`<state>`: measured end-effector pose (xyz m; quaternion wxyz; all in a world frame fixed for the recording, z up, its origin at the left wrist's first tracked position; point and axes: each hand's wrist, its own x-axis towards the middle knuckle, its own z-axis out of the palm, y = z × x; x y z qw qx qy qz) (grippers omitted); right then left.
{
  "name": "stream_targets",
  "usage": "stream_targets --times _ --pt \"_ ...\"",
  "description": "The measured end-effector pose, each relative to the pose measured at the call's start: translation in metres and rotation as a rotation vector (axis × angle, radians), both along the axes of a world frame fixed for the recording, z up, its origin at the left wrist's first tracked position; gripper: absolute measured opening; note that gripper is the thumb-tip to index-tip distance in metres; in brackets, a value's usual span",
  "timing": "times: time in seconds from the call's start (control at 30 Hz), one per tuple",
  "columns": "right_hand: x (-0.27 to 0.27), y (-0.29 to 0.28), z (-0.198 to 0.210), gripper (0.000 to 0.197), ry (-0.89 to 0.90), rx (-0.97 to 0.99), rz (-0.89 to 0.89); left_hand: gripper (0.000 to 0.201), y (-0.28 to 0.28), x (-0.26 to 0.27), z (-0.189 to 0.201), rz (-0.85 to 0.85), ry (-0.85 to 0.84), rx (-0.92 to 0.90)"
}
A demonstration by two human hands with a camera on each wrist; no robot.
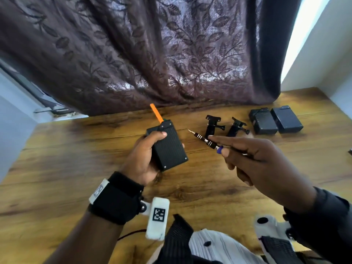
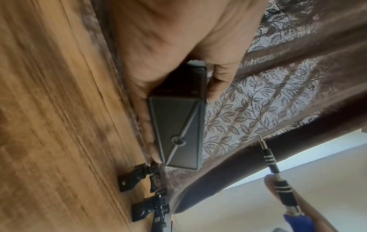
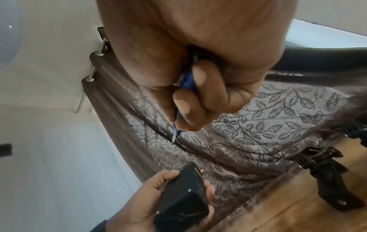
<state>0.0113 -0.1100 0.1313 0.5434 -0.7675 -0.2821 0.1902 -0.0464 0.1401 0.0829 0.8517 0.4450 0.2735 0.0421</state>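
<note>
**A:** Two things in hand. Which does what?

**B:** My left grip point(image 1: 142, 159) is curled round the black rectangular box with the woven-texture face point(image 1: 169, 147), thumb over its top edge. It holds the box off the wooden table point(image 1: 76, 149) at the centre of the frame. My right grip point(image 1: 257, 159) pinches the slim black-and-silver precision screwdriver with the blue collar point(image 1: 204, 139) between thumb and fingers. The driver sits just right of the box, and its tip is apart from it.

**A:** Where should the tip go?

**B:** Into one of the small silver corner screws point(image 1: 186, 158), I judge. I'd turn that corner toward the driver and brace the box against my palm. The tip should sit square in the head before I twist at all.

**A:** What could go wrong?

**B:** A slanted tip could skate across the face. My thumb lies near the upper screw, so I'd shift it aside. I'd also work low over the table, so a loosened screw can't drop far.
</note>
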Motion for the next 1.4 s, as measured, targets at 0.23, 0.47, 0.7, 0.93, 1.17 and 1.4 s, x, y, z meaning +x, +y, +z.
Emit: stream_targets --times 0.23,0.47,0.7,0.93,1.17,1.4 --pt "-0.002 -0.001 -0.011 0.034 0.042 0.051 0.011 0.065 0.0 -0.004 -0.002 -0.016 -0.067 0.04" --pt "-0.004 -0.003 -0.018 0.037 0.043 0.036 0.018 0.064 -0.007 -0.007 -0.01 0.007 -0.057 0.003" --pt "-0.008 -0.004 -0.018 0.041 -0.097 -0.1 0.008 0.052 -0.005 -0.006 -0.003 0.099 -0.124 -0.258" --pt "-0.012 0.001 -0.008 0.043 -0.157 -0.068 -0.015 0.039 -0.004 -0.004 0.012 -0.033 -0.184 -0.326" --pt "-0.015 -0.001 0.008 0.044 -0.371 -0.146 -0.007 0.081 -0.009 -0.003 0.036 0.007 -0.284 0.149" --pt "-0.02 0.0 0.02 0.042 -0.478 -0.139 0.005 0.081 -0.019 -0.005 0.051 0.049 -0.281 0.262"
